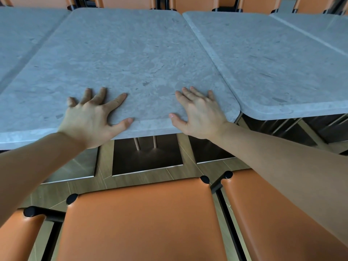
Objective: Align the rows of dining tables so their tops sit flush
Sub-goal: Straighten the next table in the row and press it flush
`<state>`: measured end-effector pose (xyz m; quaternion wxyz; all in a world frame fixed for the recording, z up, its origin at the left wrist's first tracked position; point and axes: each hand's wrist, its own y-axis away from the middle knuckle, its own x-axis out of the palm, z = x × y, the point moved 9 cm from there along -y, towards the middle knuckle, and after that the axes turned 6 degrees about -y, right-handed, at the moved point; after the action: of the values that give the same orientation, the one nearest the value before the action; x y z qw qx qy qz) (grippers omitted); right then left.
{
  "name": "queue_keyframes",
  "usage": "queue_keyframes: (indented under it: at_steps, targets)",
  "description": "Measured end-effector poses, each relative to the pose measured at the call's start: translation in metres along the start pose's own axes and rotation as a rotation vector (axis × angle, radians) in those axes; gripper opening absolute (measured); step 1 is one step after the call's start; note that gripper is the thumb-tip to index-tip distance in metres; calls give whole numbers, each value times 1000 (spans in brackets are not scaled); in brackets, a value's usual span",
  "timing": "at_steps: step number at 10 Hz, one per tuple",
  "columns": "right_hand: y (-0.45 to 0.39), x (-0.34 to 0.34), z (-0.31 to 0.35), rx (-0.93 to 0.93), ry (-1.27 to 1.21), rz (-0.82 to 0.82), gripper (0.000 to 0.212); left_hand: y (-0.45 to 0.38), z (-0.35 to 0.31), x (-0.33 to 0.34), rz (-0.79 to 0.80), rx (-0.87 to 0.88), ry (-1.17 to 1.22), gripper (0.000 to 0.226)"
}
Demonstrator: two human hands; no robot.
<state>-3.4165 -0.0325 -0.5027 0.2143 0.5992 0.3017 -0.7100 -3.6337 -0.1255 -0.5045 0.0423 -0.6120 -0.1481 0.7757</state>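
A grey stone-look dining table (131,49) stands in front of me in a row of like tables. My left hand (92,117) lies flat on its near edge with fingers spread. My right hand (197,113) lies flat on the same top near its right corner, fingers straight. The neighbouring table on the right (282,63) touches it along the side seam, but its near edge sits further back than the middle table's edge. Another table (18,38) adjoins on the left.
Orange leather chair seats (143,219) with black frames stand close under me, between me and the table. Dark square metal table bases (146,159) rest on the wood-look floor. More orange chairs (195,3) line the far side. A further table (320,27) lies at the far right.
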Motion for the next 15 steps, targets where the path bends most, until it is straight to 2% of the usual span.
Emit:
queue_keyframes:
  at_steps: [7, 15]
  targets:
    - [-2, -1, -1, 1, -33, -22, 95, -2, 1, 4, 56, -44, 36, 92]
    - [3, -8, 0, 55, -51, -135, 77, 7, -3, 4, 172, -74, 71, 93]
